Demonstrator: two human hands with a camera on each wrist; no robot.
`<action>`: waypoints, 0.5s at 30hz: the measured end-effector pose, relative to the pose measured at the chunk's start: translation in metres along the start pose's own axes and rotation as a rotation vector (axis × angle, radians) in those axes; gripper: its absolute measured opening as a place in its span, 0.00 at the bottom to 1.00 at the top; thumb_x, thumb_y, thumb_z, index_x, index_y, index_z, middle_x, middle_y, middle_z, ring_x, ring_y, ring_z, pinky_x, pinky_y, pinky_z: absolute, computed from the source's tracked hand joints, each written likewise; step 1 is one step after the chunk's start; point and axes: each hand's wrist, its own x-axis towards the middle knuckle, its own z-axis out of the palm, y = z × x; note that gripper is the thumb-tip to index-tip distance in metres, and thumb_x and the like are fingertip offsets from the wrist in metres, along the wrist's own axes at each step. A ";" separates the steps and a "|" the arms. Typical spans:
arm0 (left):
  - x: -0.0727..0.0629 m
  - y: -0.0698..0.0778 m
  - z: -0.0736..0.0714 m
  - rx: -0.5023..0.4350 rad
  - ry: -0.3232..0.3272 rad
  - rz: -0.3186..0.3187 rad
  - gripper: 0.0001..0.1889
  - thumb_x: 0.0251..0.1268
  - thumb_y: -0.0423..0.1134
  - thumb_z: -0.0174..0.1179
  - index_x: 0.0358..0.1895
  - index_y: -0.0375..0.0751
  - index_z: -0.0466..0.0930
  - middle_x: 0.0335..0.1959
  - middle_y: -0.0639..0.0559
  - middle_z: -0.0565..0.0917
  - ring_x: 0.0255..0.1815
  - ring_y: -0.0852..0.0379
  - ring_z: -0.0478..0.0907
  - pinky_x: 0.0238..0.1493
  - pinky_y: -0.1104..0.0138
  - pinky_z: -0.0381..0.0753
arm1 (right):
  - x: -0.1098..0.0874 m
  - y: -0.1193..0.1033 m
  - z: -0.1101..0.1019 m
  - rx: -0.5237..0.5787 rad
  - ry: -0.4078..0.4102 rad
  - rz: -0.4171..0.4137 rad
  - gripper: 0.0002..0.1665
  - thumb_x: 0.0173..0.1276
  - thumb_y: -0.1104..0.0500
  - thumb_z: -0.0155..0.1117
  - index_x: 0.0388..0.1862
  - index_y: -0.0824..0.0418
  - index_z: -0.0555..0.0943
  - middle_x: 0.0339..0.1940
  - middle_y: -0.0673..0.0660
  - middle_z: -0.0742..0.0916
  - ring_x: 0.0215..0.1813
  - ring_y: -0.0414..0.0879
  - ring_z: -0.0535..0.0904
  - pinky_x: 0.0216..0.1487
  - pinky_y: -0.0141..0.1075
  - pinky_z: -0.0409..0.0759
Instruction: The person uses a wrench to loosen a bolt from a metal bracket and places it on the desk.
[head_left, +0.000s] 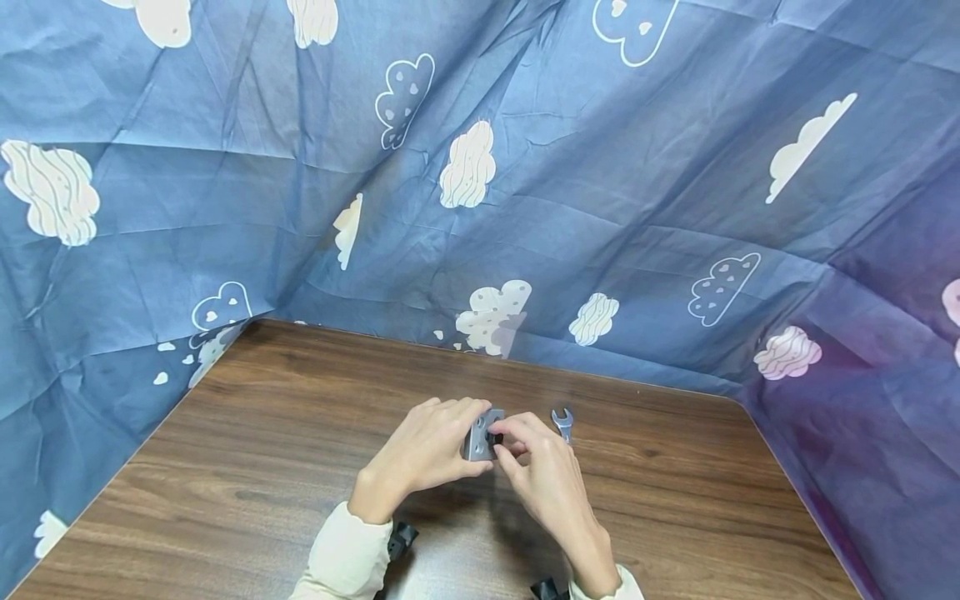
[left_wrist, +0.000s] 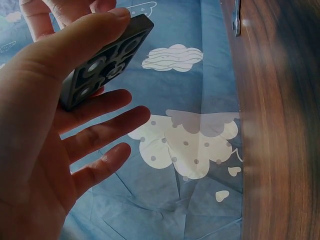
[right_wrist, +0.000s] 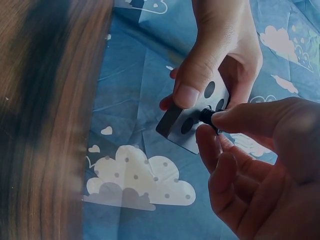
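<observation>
Above the table, my left hand [head_left: 427, 442] grips a small grey rectangular plate [head_left: 479, 442] by its edges, thumb on one side and fingers on the other. Several round holes go through the plate's face, and in the left wrist view the back of the plate [left_wrist: 119, 54] has recesses around them. With thumb and index finger, my right hand [head_left: 546, 471] pinches a small black bolt [right_wrist: 206, 115] against the plate's face, at one of its holes. How deep the bolt sits is hidden by the fingertips.
A silver open-ended wrench [head_left: 563, 422] lies on the wooden table [head_left: 247, 433] just beyond my right hand. Blue cloth [head_left: 570, 225] printed with white clouds hangs behind the table and along its sides. Black wrist mounts [head_left: 402, 540] sit at both cuffs.
</observation>
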 end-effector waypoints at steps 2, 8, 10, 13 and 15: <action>0.000 0.000 0.000 0.001 -0.001 0.001 0.36 0.50 0.61 0.70 0.59 0.44 0.75 0.50 0.55 0.84 0.45 0.59 0.83 0.47 0.63 0.79 | 0.000 0.000 0.000 0.001 -0.001 -0.005 0.18 0.55 0.70 0.72 0.42 0.51 0.86 0.41 0.43 0.85 0.33 0.36 0.84 0.32 0.28 0.81; 0.000 -0.001 0.001 0.005 0.002 0.001 0.36 0.50 0.61 0.70 0.60 0.44 0.75 0.50 0.55 0.84 0.45 0.59 0.83 0.47 0.64 0.78 | 0.001 0.001 0.000 0.011 -0.009 -0.002 0.18 0.55 0.68 0.73 0.43 0.51 0.86 0.42 0.44 0.85 0.33 0.36 0.83 0.32 0.29 0.81; 0.000 -0.001 0.001 0.004 0.003 0.000 0.36 0.50 0.61 0.70 0.60 0.45 0.75 0.50 0.56 0.84 0.45 0.59 0.83 0.47 0.64 0.78 | 0.001 0.002 -0.001 0.015 -0.010 0.009 0.17 0.56 0.65 0.74 0.45 0.52 0.86 0.42 0.45 0.85 0.33 0.34 0.83 0.32 0.29 0.80; 0.000 -0.001 0.002 0.001 0.005 0.001 0.36 0.49 0.60 0.70 0.59 0.45 0.75 0.49 0.57 0.84 0.44 0.59 0.83 0.46 0.63 0.78 | 0.002 0.002 -0.002 0.040 -0.017 0.052 0.16 0.60 0.61 0.73 0.48 0.53 0.85 0.41 0.46 0.86 0.32 0.33 0.82 0.33 0.31 0.81; 0.000 -0.001 0.002 0.002 0.005 0.004 0.36 0.49 0.61 0.71 0.59 0.46 0.75 0.49 0.57 0.84 0.44 0.59 0.83 0.46 0.63 0.78 | 0.003 0.002 -0.002 0.052 -0.020 0.085 0.15 0.62 0.58 0.72 0.48 0.54 0.85 0.39 0.46 0.86 0.32 0.33 0.82 0.34 0.33 0.82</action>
